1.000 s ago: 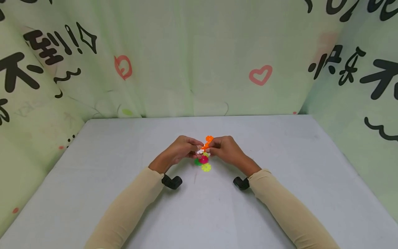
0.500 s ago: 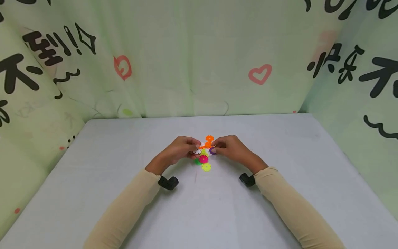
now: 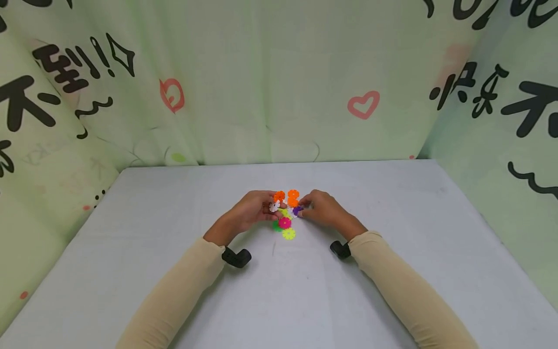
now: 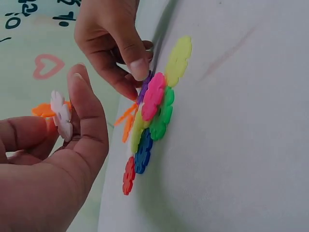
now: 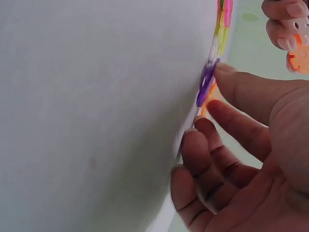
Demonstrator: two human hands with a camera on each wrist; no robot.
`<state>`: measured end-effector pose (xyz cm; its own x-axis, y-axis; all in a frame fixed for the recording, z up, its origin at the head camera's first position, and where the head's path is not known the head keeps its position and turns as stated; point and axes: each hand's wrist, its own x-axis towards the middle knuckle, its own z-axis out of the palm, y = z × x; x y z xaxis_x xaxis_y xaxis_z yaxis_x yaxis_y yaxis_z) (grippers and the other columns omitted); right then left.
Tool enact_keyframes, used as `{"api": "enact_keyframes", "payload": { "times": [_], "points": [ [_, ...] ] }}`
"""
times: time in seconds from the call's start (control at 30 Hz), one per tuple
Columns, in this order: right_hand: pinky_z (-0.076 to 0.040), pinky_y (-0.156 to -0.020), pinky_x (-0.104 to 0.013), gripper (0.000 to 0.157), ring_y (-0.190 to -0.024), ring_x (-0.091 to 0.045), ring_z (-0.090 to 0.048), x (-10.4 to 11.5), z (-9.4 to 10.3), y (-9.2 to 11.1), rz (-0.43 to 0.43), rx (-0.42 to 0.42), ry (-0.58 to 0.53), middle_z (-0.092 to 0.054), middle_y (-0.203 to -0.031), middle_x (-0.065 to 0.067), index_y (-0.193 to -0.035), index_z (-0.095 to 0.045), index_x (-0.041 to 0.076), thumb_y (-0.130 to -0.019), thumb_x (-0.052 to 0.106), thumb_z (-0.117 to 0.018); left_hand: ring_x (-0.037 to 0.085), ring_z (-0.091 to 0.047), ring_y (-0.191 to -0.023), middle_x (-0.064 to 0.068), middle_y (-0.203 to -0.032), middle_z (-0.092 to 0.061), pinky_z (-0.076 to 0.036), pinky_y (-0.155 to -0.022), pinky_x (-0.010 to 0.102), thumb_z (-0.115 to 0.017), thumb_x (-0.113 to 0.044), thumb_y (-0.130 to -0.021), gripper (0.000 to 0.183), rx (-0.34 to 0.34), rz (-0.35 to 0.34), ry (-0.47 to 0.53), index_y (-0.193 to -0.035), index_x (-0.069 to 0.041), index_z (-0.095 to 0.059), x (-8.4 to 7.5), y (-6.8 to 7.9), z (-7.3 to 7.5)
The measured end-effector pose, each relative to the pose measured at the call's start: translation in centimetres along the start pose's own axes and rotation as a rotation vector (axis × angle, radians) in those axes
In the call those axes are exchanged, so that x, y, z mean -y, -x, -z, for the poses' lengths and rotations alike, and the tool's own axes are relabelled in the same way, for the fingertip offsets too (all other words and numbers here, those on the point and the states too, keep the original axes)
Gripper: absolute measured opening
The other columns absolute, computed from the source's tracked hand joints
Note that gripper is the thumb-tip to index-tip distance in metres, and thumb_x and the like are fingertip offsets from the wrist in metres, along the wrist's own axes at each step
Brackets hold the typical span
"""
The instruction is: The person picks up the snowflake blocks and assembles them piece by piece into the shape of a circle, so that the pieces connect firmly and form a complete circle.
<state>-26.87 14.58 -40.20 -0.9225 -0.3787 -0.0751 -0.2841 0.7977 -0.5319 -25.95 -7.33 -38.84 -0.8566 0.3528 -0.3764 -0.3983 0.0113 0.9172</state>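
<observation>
My left hand (image 3: 256, 209) holds a white flower-shaped plastic disc (image 4: 61, 116) joined to an orange one (image 3: 279, 196), pinched between thumb and fingers above the table. My right hand (image 3: 324, 211) pinches the edge of a purple disc (image 3: 297, 211) with thumb and forefinger. That disc belongs to a cluster of slotted discs lying between my hands. A pink disc (image 4: 153, 96), a green one (image 4: 162, 116), yellow ones (image 3: 289, 234), a blue one (image 4: 143, 151) and a red one (image 4: 129, 176) show there. Two orange discs (image 3: 293, 198) stand at its far end. My left hand partly hides the cluster in the head view.
A white-covered table (image 3: 279, 300) lies under my hands. Behind it and along both sides hangs a pale green curtain (image 3: 270, 82) with black lettering and red hearts. A black wrist device (image 3: 237, 257) sits at each cuff.
Both hands were together at the orange and white discs. My right hand has shifted right to the purple disc. My left hand has turned its white and orange pair up, apart from the cluster.
</observation>
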Motion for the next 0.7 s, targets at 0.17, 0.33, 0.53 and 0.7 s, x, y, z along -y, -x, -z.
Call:
{"api": "enact_keyframes", "payload": {
  "times": [0.17,0.33,0.53,0.7],
  "points": [
    [-0.047,-0.087,-0.039,0.027,-0.093,-0.025,-0.055,0.2,-0.24,-0.11,-0.029,0.0,0.029,-0.061,-0.098,-0.008,-0.107,-0.07,0.003,-0.085,0.018,-0.076,0.02,-0.062,-0.075,0.016,-0.107,-0.064,-0.054,-0.076,0.027,-0.051,-0.03,-0.103,0.039,0.019,-0.011,-0.026,-0.122,0.004,-0.06,0.08,-0.02,-0.25],
    [-0.048,-0.077,-0.035,0.017,-0.081,-0.023,-0.055,0.2,-0.27,-0.08,-0.057,-0.012,-0.041,-0.061,-0.087,-0.006,-0.101,-0.065,0.005,-0.087,0.012,-0.072,0.018,-0.062,-0.074,0.016,-0.111,-0.065,-0.053,-0.077,0.026,-0.055,-0.024,-0.101,0.037,0.028,-0.006,-0.065,-0.125,0.003,-0.062,0.17,0.12,-0.28],
    [-0.047,-0.072,-0.034,0.012,-0.079,-0.022,-0.054,-0.02,-0.04,-0.03,-0.037,-0.049,-0.083,-0.061,-0.085,-0.006,-0.102,-0.066,0.005,-0.091,0.007,-0.062,0.019,-0.062,-0.076,0.014,-0.114,-0.065,-0.054,-0.078,0.027,-0.056,-0.018,-0.101,0.033,0.017,-0.005,-0.061,-0.126,0.003,-0.061,0.16,0.22,-0.33],
    [-0.048,-0.072,-0.033,0.014,-0.079,-0.022,-0.055,0.1,0.45,0.08,-0.017,-0.102,-0.166,-0.062,-0.086,-0.006,-0.106,-0.065,0.004,-0.093,0.007,-0.059,0.019,-0.063,-0.079,0.014,-0.114,-0.062,-0.054,-0.079,0.028,-0.056,-0.016,-0.1,0.033,0.002,-0.003,-0.083,-0.126,0.004,-0.06,0.18,0.16,-0.42]
  ]
}}
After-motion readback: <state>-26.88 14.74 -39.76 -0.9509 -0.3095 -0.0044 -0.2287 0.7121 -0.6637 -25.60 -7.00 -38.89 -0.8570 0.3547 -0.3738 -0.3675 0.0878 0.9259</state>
